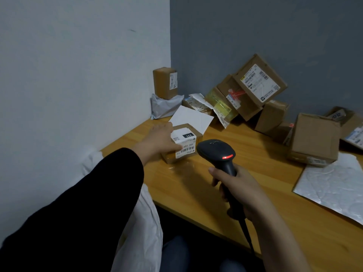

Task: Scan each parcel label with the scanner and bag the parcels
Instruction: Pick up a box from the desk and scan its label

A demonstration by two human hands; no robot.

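A small cardboard parcel [189, 134] with a white barcode label [184, 143] sits on the wooden table [196, 189] near its left end. My left hand [157, 140] grips the parcel from its left side, thumb on the label. My right hand [237, 191] holds the handle of a black barcode scanner [216, 152]. The scanner's head sits just right of the label, and a red light glows on it. A white bag [141, 222] hangs off the table's left edge beneath my left sleeve.
Several cardboard parcels [257, 83] are piled against the grey wall at the back. A small box [165, 82] stands on a grey mailer [165, 107] in the corner. Another box [314, 138] and a silver mailer [334, 189] lie at right.
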